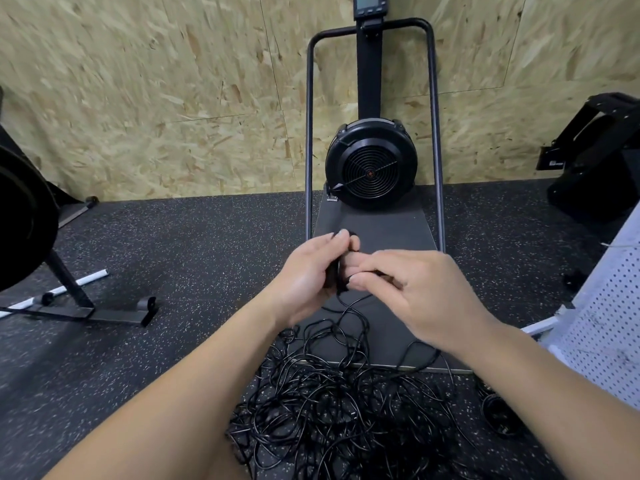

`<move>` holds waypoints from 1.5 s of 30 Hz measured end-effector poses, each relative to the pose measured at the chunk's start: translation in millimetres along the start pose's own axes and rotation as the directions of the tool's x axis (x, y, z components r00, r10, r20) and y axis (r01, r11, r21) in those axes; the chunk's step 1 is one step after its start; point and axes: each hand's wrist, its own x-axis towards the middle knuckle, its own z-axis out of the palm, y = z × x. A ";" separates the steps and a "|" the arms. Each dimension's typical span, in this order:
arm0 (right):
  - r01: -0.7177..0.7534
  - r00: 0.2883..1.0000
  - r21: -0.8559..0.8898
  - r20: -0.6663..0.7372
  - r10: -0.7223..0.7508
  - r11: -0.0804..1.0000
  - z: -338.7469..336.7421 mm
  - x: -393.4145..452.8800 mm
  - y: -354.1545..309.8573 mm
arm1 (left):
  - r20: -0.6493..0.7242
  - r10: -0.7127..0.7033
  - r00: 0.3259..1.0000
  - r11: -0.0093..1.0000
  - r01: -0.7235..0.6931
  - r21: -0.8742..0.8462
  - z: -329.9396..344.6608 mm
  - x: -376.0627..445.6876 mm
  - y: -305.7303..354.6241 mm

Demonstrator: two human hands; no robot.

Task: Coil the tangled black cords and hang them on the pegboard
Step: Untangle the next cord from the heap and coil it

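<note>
A black fan machine (370,164) in a tube frame stands far against the chipboard wall (156,98), its base mat (391,230) reaching under the hands. A white pegboard (602,327) leans at right. The tangled black cords (332,403) sprawl glossy on the speckled floor (156,244), near. The left hand (308,271) grips a small coil (335,271); the right hand (415,289) pinches its strand.

This is looking like a gym or training room. A speckled rubber floor (166,244) is spreading underfoot, a fan-wheel exercise machine (370,164) is standing at 12 o'clock against a chipboard wall (156,98), and another machine's frame (69,292) is sitting at 9 o'clock.
</note>
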 end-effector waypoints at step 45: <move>-0.215 0.896 -0.242 0.336 0.289 0.946 37.2 -18.5 34.7 | -0.410 0.044 0.911 0.961 -0.152 -0.233 -19.7 15.0 -7.8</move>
